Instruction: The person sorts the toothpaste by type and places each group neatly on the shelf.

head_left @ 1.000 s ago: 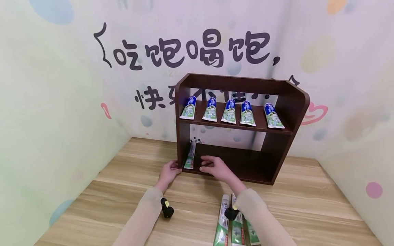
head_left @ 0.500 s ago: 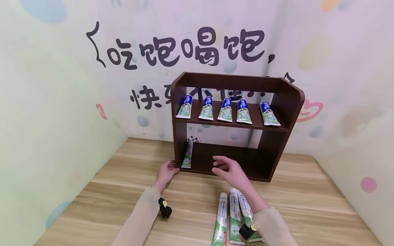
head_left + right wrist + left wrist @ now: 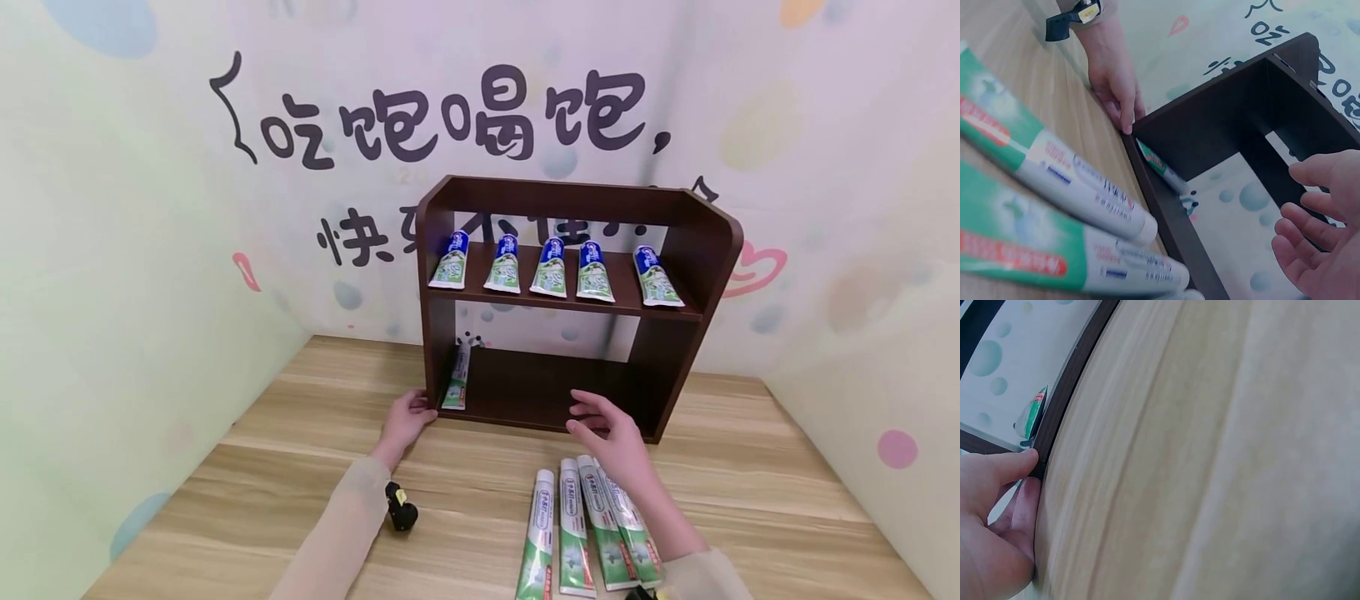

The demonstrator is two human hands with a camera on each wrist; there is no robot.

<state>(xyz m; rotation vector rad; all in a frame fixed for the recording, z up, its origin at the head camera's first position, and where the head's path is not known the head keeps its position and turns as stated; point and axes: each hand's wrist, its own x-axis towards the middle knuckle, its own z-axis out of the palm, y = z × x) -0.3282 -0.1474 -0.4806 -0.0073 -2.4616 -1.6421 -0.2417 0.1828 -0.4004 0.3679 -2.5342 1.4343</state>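
Note:
My left hand (image 3: 406, 422) pinches the lower left front corner of a dark brown two-tier shelf (image 3: 570, 197) between thumb and fingers; the left wrist view shows the thumb (image 3: 1019, 464) on that edge. My right hand (image 3: 617, 437) hovers in front of the shelf's lower right part, fingers loosely bent and holding nothing. One green-and-white toothpaste tube (image 3: 456, 379) lies on the lower tier against the left side wall. Below my right hand, several more such toothpaste tubes (image 3: 573, 529) lie side by side on the table, caps toward the shelf; the forearm partly covers the rightmost.
Several smaller blue-and-green toothpaste tubes (image 3: 552, 267) lie in a row along the upper tier. The wood-grain table (image 3: 300, 467) ends at a patterned wall (image 3: 360, 50) behind the shelf, with further walls at left and right.
My right hand has moved right, away from the tube on the lower tier, uncovering more of the tubes on the table. My left hand stays at the shelf corner. The head view shifted slightly.

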